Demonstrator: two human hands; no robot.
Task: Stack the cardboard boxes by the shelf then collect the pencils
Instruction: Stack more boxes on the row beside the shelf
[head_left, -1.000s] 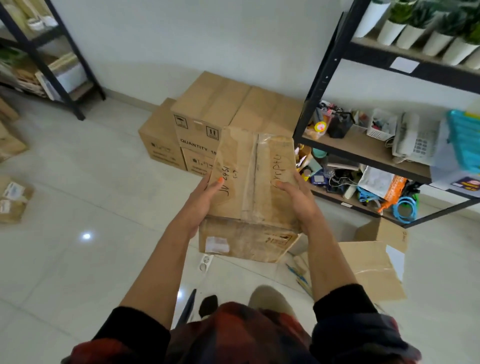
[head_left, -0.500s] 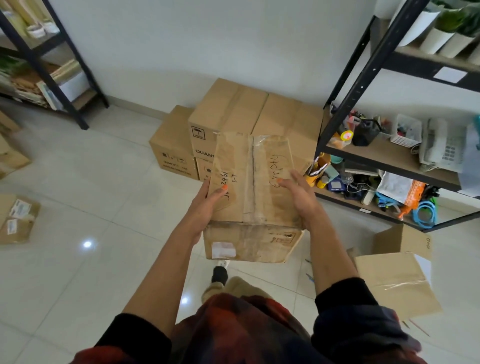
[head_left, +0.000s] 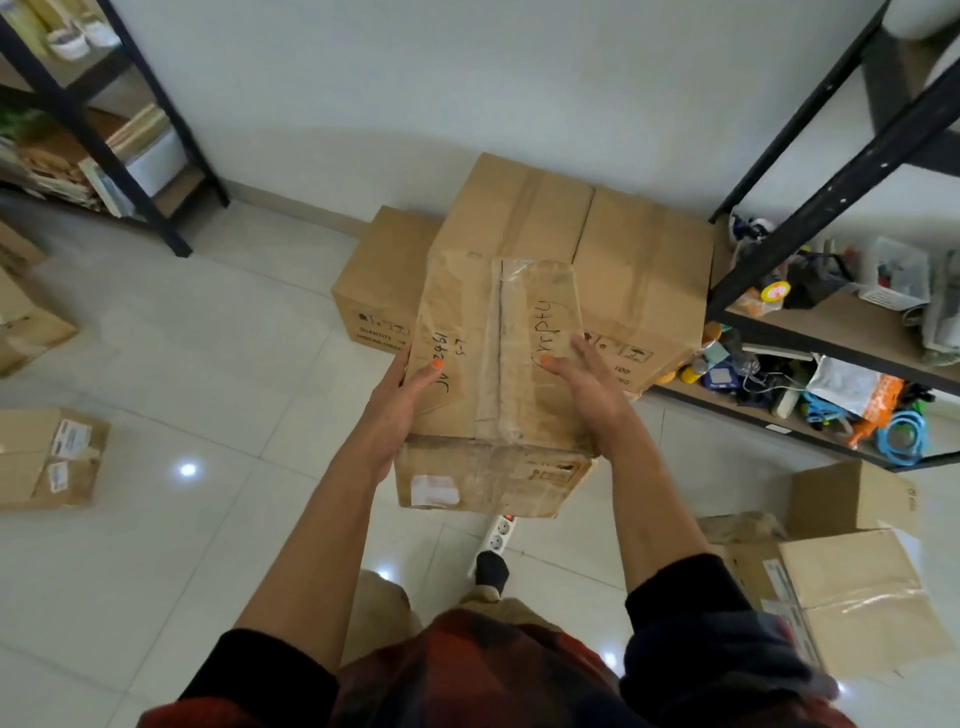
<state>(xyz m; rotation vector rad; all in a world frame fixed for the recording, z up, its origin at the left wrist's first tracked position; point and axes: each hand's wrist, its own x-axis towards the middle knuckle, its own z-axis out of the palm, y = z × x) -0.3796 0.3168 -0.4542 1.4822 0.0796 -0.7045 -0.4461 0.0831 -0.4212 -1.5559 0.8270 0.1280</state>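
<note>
A worn, creased cardboard box (head_left: 496, 364), taped along its top seam, with black marker writing on both flaps and a white label on its near side, is held in the air between the left hand (head_left: 400, 410) and right hand (head_left: 592, 395). Each hand's fingers are clamped on a side, thumbs on top. It hangs in front of the stacked boxes (head_left: 571, 249) by the black shelf (head_left: 831, 322).

A single wide-angle camera worn on the head looks forward and steeply down, close above the forearms, taking in the tiled floor (head_left: 156, 364), the white wall (head_left: 467, 67) ahead and a shelf (head_left: 841, 322) at right.
</note>
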